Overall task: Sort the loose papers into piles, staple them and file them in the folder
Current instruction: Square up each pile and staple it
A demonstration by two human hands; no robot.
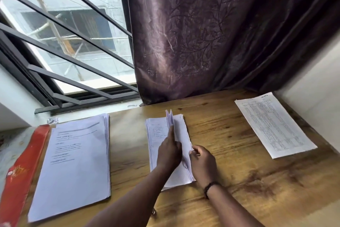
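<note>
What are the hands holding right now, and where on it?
Both are on the middle stack. The left hand lifts a few sheets from underneath; the right hand pinches the stack's right edge.

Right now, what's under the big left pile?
A red folder lies under the left pile, showing along its left edge. How far it reaches beneath is hidden, as are the lower sheets.
</note>
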